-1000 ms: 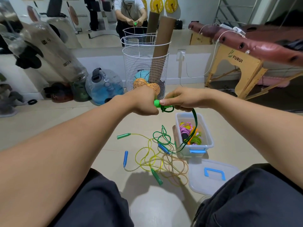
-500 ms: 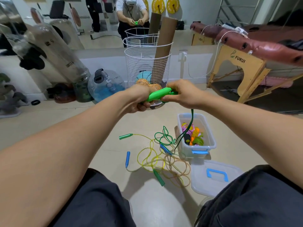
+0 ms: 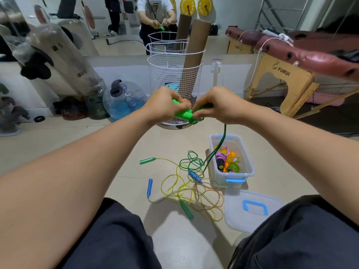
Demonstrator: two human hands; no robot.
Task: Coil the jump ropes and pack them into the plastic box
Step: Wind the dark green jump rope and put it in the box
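Observation:
My left hand (image 3: 165, 105) grips the bright green handles (image 3: 183, 113) of a jump rope, held up in front of me. My right hand (image 3: 215, 106) pinches the dark green cord (image 3: 219, 146) close to the handles' end. The cord hangs down to a loose tangle on the floor beside the clear plastic box (image 3: 250, 167). Inside the box lie coiled ropes, pink, orange and light green. A yellow rope with green handles (image 3: 147, 161) and a tan rope with blue handles (image 3: 149, 188) lie tangled on the floor.
The box lid (image 3: 252, 208) with a blue handle lies on the floor near my right knee. A white wire basket (image 3: 174, 82) with cardboard tubes stands behind my hands. A blue water jug (image 3: 124, 100) is at left, a wooden massage table (image 3: 287, 78) at right.
Both hands rose slightly and came together over the green handles. The handles now point down to the right, and my right hand has shifted to the cord at their end.

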